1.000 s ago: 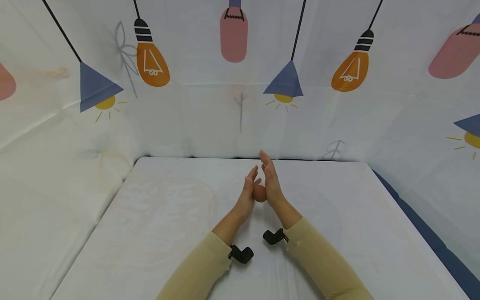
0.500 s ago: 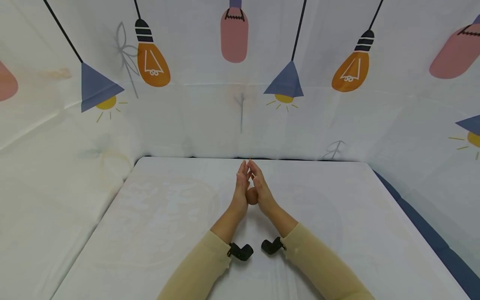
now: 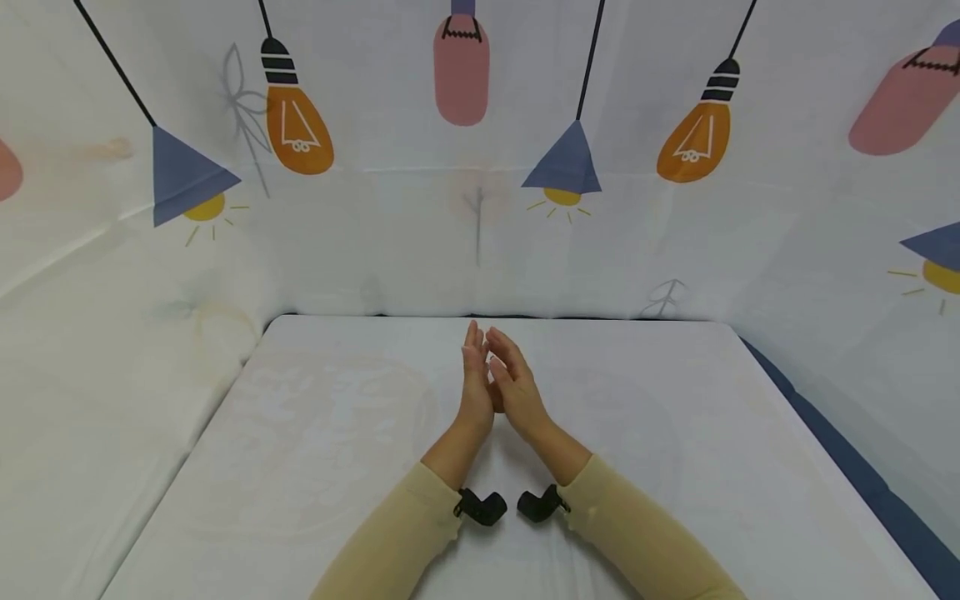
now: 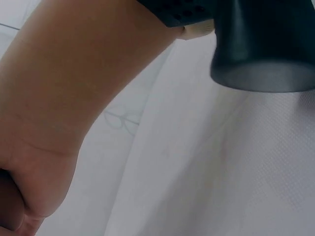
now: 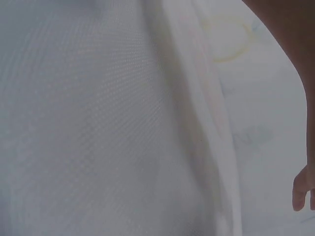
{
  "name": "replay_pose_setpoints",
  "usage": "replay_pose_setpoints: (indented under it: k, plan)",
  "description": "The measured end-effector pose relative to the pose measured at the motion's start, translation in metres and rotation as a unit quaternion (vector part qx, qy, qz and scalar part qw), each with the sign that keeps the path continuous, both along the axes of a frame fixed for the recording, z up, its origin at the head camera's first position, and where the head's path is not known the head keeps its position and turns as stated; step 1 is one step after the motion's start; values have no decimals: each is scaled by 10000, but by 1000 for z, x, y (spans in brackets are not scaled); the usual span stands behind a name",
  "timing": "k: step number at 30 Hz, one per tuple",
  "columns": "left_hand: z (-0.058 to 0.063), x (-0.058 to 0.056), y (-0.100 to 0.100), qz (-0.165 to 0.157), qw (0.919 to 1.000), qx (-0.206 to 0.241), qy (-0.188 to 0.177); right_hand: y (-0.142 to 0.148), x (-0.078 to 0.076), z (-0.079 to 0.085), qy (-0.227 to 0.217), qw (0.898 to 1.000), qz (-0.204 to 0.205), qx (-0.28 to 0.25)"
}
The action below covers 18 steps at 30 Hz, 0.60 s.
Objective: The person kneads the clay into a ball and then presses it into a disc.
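Observation:
Over the middle of the far half of the table, a small brown ball (image 3: 498,402) sits between two facing palms. My left hand (image 3: 476,385) stands nearly upright on its left side, fingers straight and pointing away from me. From the right, my right hand (image 3: 521,395) leans in with extended fingers, its fingertips close to the left hand's. Most of the ball is covered by the hands in the head view. The left wrist view catches part of the ball (image 4: 9,202) beside the heel of the left hand (image 4: 47,182). Only a few fingers (image 5: 299,189) show at the right wrist view's edge.
A white cloth covers the table (image 3: 330,467). Behind it hangs a white sheet (image 3: 405,242) printed with lamps and bulbs. Black wrist cameras (image 3: 482,507) sit at both cuffs, close to each other. Dark blue fabric (image 3: 840,450) shows past the right table edge.
My right hand has drawn back toward me and left, from beyond the left fingertips to beside them. The left hand and the ball have shifted slightly left, and the ball is now more hidden.

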State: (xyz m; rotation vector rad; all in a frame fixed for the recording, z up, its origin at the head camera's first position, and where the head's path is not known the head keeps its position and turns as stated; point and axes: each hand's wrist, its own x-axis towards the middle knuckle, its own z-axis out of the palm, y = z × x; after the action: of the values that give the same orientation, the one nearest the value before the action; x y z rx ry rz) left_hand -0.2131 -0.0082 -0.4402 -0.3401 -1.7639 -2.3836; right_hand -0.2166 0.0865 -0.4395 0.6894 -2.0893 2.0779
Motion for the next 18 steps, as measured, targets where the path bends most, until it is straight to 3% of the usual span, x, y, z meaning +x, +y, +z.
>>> replay_pose_setpoints:
  k: [4,6,11,18]
  plan:
    - [4,-3,-2,-61,9994,332,16,-1,-1,4,82,9993,-214,-284]
    - [3,-6,-4,-99,9995,287,65,1,-3,5,220,9983,-358,-401]
    - [2,-11,-16,-38,9985,-526,127,13,-8,13,565,9954,-607,-490]
    - [6,-11,-44,126,9857,-1628,411,37,-16,24,458,9951,-836,-260]
